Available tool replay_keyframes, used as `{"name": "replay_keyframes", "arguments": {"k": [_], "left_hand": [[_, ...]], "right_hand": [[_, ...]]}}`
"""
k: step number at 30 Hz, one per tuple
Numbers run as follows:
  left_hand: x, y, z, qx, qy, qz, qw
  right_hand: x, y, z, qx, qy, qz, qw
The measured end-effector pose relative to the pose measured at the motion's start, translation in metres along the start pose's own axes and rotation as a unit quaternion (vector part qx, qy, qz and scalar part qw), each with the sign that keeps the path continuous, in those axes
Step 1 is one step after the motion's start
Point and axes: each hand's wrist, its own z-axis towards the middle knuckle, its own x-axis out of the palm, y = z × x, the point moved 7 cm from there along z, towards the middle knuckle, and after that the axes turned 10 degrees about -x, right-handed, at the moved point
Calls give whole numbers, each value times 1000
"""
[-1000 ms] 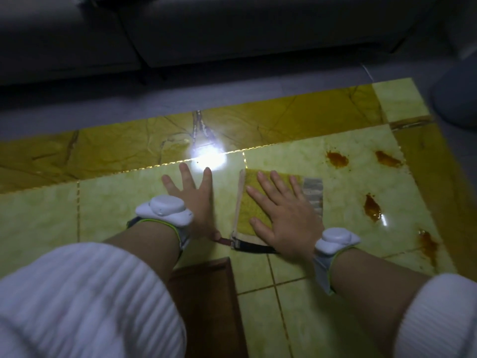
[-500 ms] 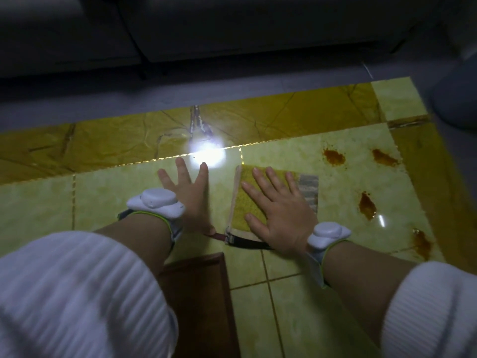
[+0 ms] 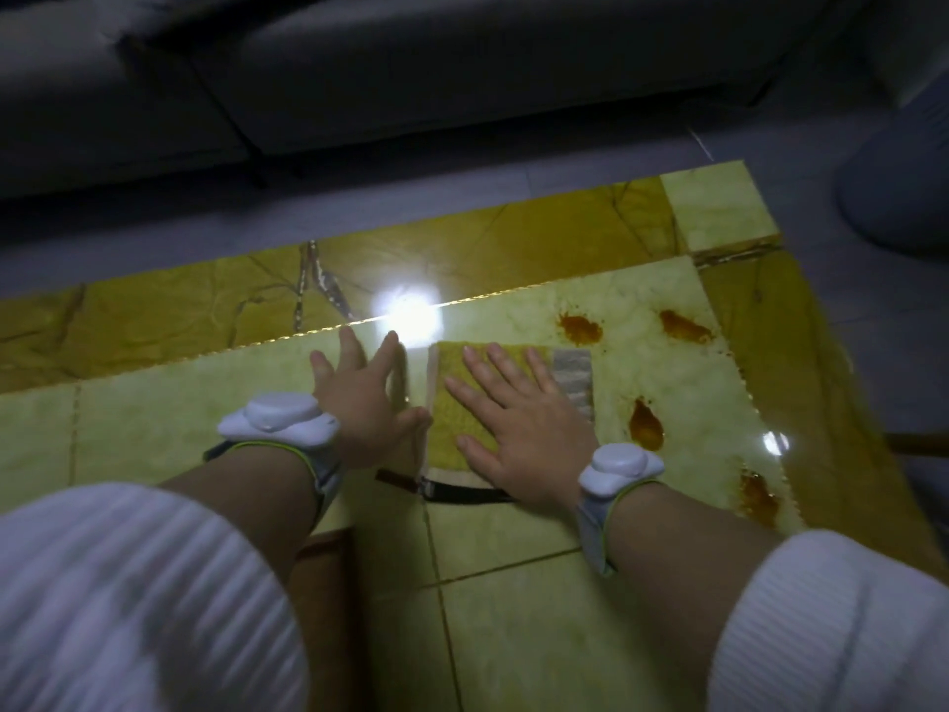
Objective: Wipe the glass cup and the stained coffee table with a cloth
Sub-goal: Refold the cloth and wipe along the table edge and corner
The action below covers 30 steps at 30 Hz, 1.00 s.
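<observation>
A folded yellow cloth point(image 3: 457, 393) with a grey striped end lies flat on the glossy yellow-green coffee table point(image 3: 513, 634). My right hand point(image 3: 518, 423) presses flat on the cloth, fingers spread. My left hand point(image 3: 359, 403) rests just left of the cloth on the bare table, fingers apart, its thumb close to the cloth's left edge. Several orange-brown stains point(image 3: 646, 426) mark the table to the right of the cloth. No glass cup is in view.
A dark strap point(image 3: 462, 490) runs along the cloth's near edge. A brown wooden block point(image 3: 328, 608) sits near the table's front, below my left wrist. A grey sofa point(image 3: 462, 69) stands beyond the far table edge. A lamp glare point(image 3: 408, 313) shines near my fingertips.
Both hands stay in nearly the same place on the table and cloth. My left hand has tilted a little, its thumb now closer to the cloth's edge.
</observation>
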Motion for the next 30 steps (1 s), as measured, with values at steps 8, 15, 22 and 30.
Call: {"name": "replay_keyframes", "arguments": {"k": [8, 15, 22, 30], "left_hand": [[-3, -55, 12, 11, -3, -6, 1000], [10, -58, 22, 6, 13, 23, 1000], [12, -57, 27, -2, 9, 21, 1000], [16, -54, 30, 2, 24, 29, 999]], "right_hand": [[-15, -75, -24, 59, 24, -14, 998], [-24, -118, -15, 85, 14, -17, 996], [-24, -92, 18, 148, -17, -26, 989], [-27, -122, -16, 60, 41, -26, 997]]}}
